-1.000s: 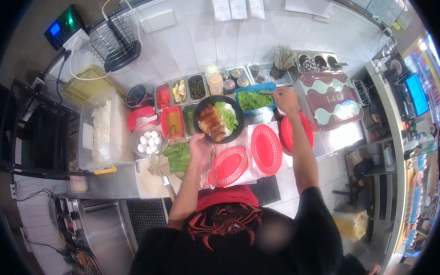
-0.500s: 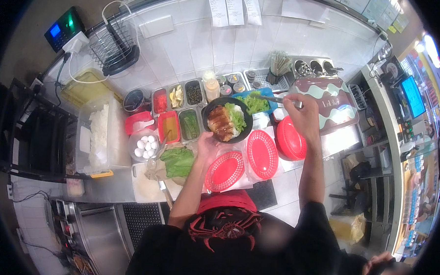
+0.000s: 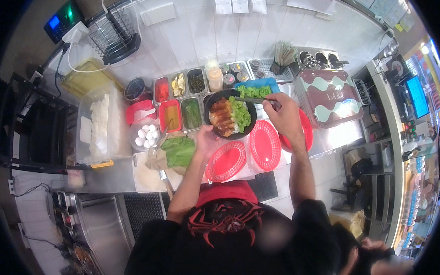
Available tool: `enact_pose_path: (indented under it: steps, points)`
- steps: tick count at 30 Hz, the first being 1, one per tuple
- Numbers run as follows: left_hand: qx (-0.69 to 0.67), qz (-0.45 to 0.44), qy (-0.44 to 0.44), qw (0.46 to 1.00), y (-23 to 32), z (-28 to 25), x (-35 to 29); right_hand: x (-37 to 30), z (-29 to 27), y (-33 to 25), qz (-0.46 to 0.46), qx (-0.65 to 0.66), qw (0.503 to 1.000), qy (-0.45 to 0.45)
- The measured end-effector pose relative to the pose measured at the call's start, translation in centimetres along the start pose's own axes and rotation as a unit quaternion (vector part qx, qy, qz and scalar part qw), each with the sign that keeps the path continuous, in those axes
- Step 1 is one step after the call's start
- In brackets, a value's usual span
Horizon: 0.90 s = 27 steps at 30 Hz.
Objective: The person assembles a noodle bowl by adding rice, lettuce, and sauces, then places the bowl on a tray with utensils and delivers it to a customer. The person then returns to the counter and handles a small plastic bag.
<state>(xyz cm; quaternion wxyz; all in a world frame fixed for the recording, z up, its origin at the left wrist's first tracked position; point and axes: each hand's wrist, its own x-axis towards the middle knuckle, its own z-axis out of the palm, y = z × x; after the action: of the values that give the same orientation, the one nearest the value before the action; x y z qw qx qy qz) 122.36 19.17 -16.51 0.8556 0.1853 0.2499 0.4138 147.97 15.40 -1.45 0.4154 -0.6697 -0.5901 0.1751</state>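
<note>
My left hand (image 3: 207, 142) grips the lower left rim of a black bowl (image 3: 250, 125), lifting it above the counter. Sliced, brown-glazed meat (image 3: 222, 117) fills the bowl's left side, with a little white rice showing beneath. Green leaf lettuce (image 3: 239, 114) covers the right side. Metal tongs (image 3: 257, 99) are closed in my right hand (image 3: 283, 114), and their tips reach over the lettuce in the bowl. Just behind the bowl, a blue tray (image 3: 269, 82) holds more lettuce. Two red oval baskets (image 3: 226, 162) (image 3: 264, 145) lie in front of the bowl.
Left of the bowl stand ingredient tubs, a bowl of eggs (image 3: 147, 135), leafy greens (image 3: 178, 150) and a clear bin (image 3: 84, 131). A squeeze bottle (image 3: 214, 80) stands behind. To the right are more red baskets (image 3: 305, 132) and a patterned box (image 3: 332, 98). Another person's hand (image 3: 371, 244) shows at lower right.
My right hand has come left and down with the tongs, from the blue tray to the bowl. More lettuce now covers the bowl's right side. My left hand keeps holding the bowl.
</note>
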Motion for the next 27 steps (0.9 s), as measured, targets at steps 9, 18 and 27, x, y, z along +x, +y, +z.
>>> enact_pose_path:
  steps: [9, 18, 27]
  points:
    - [-0.017, 0.002, -0.009, 1.0, -0.3, 0.0, 0.2, -2.0, 1.4, 1.2, -0.097, -0.056, 0.994, 0.014]
    - [-0.016, 0.001, -0.001, 1.0, -1.4, -2.6, 0.9, -2.1, 0.0, 0.6, 0.029, -0.003, 0.998, 0.055]
    - [-0.065, 0.051, 0.05, 0.995, 0.8, -3.5, -3.9, 4.0, 5.9, 16.1, 0.089, -0.105, 0.983, 0.117]
